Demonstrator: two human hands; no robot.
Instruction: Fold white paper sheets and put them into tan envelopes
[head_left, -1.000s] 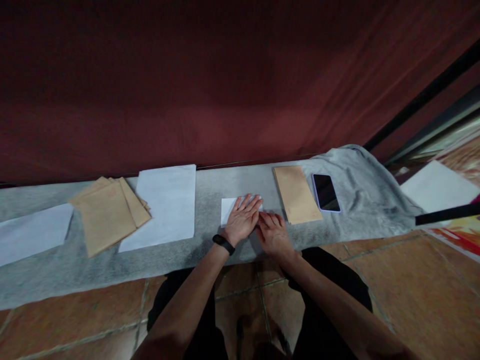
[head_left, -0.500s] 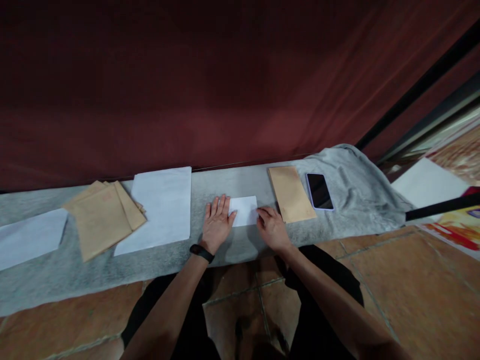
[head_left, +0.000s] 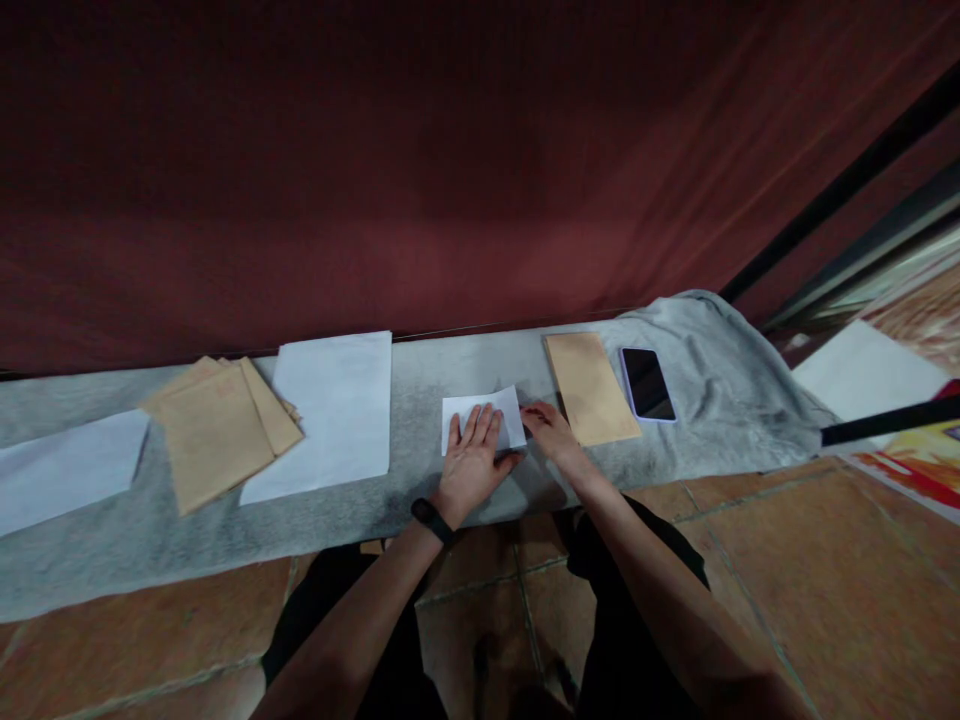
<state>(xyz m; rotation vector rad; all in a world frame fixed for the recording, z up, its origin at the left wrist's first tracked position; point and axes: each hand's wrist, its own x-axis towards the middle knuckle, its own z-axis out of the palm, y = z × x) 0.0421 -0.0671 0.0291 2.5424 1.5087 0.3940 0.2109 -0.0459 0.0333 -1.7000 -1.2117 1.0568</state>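
White paper [head_left: 512, 416] under the left hand [head_left: 472, 462]

This small piece lies on the cloth-covered worktop [head_left: 418, 430], between the large white sheets [head_left: 341, 405] and the single brown envelope [head_left: 594, 390]. The left hand rests flat upon it, the fingers a little spread, so it presses but does not grasp. The right hand [head_left: 549, 430] has its fingers bent at the right edge of the paper; whether they pinch it, I cannot tell.

In my judgement, the paper is very light and flexible, perhaps stiffer if it has several layers. It can crease or tear when pulled carelessly. The free edges and corners look the best places to take hold, with a gentle pinch, while a flat palm keeps the rest from sliding.

The left fingers hide the middle of the paper and much of its lower edge. The number of layers cannot be made out. At the far left, another white sheet [head_left: 67, 470] is cut off by the border of the view.
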